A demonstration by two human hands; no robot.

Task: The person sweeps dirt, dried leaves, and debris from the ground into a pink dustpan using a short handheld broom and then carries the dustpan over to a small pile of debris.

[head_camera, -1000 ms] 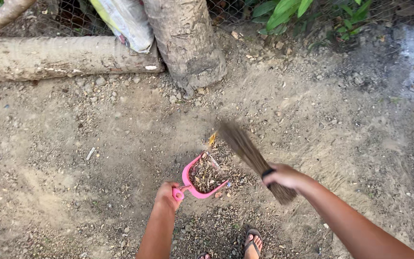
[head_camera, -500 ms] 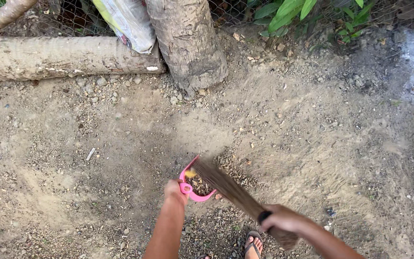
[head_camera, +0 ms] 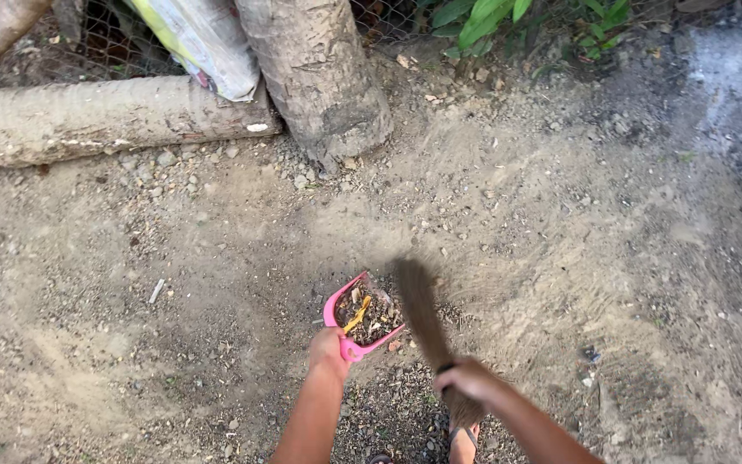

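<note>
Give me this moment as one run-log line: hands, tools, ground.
left hand: grips pink dustpan, debris inside | right hand: grips stick broom, bristles beside pan mouth | ground: dirt, tree trunk beyond

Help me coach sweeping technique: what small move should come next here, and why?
Probably a short stroke of the stick broom toward the pink dustpan. The right hand holds the broom just right of the pan's mouth, the left hand steadies the handle, and loose debris lies beside the rim.

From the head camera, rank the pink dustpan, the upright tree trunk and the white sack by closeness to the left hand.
1. Pink dustpan, held by the left hand.
2. Tree trunk, farther ahead.
3. White sack, top left, leaning on the trunk; farthest, narrowly.
</note>
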